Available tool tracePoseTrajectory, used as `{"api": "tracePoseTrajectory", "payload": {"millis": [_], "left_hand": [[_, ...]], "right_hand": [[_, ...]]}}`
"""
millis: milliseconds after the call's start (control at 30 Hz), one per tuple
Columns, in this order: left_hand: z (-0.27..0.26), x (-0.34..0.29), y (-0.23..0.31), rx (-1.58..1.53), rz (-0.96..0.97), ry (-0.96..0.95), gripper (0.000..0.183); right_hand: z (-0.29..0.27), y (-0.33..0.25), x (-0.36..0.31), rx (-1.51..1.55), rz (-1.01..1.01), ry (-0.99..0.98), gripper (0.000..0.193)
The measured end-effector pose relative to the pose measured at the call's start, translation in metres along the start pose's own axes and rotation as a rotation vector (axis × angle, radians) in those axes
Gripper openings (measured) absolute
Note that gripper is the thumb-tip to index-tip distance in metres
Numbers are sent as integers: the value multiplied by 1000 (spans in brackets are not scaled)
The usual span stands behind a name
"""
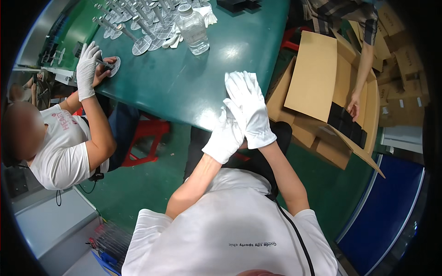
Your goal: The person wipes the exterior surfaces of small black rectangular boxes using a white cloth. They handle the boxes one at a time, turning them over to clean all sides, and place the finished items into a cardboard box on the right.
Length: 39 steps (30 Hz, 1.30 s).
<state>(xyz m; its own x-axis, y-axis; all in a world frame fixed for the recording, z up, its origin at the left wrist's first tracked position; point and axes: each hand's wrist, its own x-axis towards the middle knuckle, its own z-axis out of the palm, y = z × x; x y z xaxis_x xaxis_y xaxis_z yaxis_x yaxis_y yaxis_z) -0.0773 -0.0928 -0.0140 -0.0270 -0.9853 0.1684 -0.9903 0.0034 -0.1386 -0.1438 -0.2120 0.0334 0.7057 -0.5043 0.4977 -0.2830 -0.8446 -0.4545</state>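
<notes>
Both my hands wear white cloth gloves and meet at the near edge of the green table. My right hand (251,108) lies over part of my left, its fingers stretched out together and pointing away from me. My left hand (224,135) touches the palm side of my right hand, and its fingers are mostly hidden there. Whether anything lies between the two hands cannot be seen. Farther off on the table stands a clear bottle (193,32) with a pale cap and clear liquid inside.
Several grey posts on round clear bases (141,46) crowd the table's far left. White gloves (174,40) lie beside the bottle; black trays (237,5) sit farther back. At left, a co-worker's gloved hand (86,69) works on a post. At right, another person reaches into a cardboard box (311,69).
</notes>
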Motion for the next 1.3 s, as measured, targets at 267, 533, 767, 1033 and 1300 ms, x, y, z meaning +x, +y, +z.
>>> {"api": "tracePoseTrajectory", "payload": {"millis": [267, 533, 767, 1033, 1300], "left_hand": [[23, -3, 1, -1253, -302, 111, 46], [-48, -1, 3, -2166, -779, -38, 25], [-72, 10, 16, -942, 11, 489, 24], [-52, -10, 15, -830, -31, 424, 32], [-8, -45, 17, -730, -163, 210, 11]], "right_hand": [[-44, -52, -76, 491, 224, -344, 39], [-90, -7, -119, 1066, 1038, 216, 47], [-86, -7, -65, 1411, 998, 280, 58], [-84, -32, -63, 500, 489, 71, 34], [-29, -82, -84, 85, 170, 54, 28]]}}
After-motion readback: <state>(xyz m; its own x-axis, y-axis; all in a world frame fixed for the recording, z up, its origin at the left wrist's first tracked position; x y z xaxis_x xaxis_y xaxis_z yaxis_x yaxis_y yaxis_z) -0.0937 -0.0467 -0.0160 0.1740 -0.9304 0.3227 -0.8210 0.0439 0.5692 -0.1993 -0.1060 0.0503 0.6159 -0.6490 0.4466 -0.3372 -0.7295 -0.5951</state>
